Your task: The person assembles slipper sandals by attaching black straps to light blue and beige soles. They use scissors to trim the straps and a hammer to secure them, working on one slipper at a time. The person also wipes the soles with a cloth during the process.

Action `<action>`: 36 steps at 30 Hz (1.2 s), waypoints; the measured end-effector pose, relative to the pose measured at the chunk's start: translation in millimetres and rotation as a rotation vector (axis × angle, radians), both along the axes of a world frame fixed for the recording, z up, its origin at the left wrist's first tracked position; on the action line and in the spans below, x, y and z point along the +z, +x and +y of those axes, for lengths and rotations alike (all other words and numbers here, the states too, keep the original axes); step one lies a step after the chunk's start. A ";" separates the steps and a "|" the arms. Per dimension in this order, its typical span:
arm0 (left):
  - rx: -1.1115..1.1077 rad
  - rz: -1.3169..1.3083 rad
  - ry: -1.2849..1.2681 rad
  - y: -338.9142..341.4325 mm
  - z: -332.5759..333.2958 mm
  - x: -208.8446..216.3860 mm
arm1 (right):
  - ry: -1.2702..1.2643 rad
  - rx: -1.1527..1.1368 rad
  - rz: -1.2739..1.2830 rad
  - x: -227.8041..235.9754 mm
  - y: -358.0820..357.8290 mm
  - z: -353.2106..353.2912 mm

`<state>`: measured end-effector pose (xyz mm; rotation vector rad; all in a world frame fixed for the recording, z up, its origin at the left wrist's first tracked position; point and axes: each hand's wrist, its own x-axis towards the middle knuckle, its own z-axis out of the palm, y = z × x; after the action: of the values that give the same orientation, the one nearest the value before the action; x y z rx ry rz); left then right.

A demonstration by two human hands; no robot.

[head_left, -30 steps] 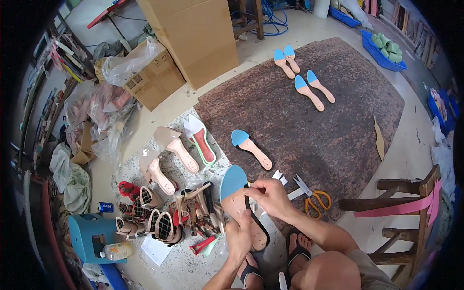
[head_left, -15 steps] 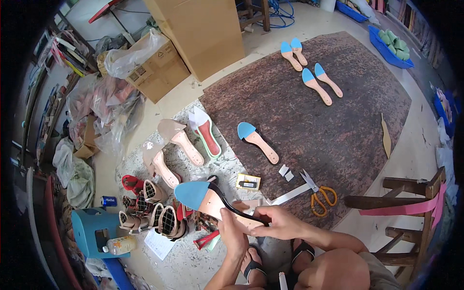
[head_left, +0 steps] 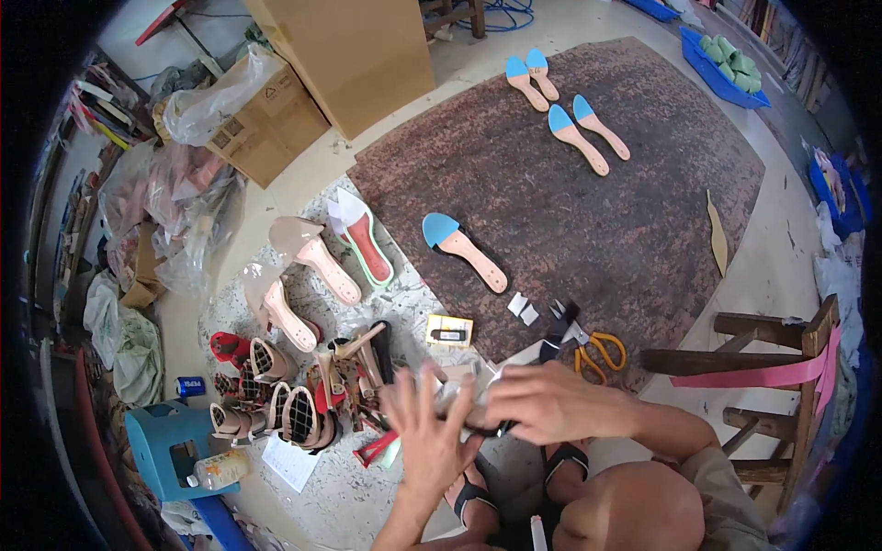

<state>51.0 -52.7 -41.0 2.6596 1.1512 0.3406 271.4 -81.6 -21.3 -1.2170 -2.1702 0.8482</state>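
My left hand (head_left: 424, 432) is raised with its fingers spread, slightly blurred by motion, and holds nothing I can see. Close beside it, my right hand (head_left: 556, 404) is closed, fingers curled round the shoe sole (head_left: 502, 429). Only a bit of the sole's black edge shows; the hands hide most of it. Beyond the right hand lie orange-handled scissors (head_left: 602, 354) on the dark mat. Farther off, another sole (head_left: 473, 260) with a blue toe rests there. Several high-heeled sandals (head_left: 300, 418) stand left of my left hand.
The dark mat (head_left: 643, 220) carries more blue-toed soles (head_left: 579, 140) at its far side. A yellow-and-white card with a small black item (head_left: 449, 331) lies before my hands. A wooden chair (head_left: 767, 354) stands right, a blue stool (head_left: 170, 450) left. Cardboard boxes (head_left: 344, 64) stand at the back.
My left hand has let go of the sole and opened its fingers. The sole has turned and dropped from plain sight between the hands. The whole view has shifted slightly.
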 end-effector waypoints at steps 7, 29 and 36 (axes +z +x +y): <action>-0.148 0.118 -0.612 -19.9 -8.4 -36.7 | -0.565 0.089 -0.262 38.5 16.9 8.1; 0.341 -1.090 -1.683 -24.6 -49.5 -64.5 | -0.887 -0.237 0.567 -52.0 9.1 6.7; 0.524 -1.065 -1.638 -15.8 -45.1 -60.1 | -0.896 -0.307 0.501 -60.2 -4.1 -7.9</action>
<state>35.2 -97.9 -101.1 0.5651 0.9269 0.4691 267.3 -89.5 -81.5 -1.4488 -1.1563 1.8360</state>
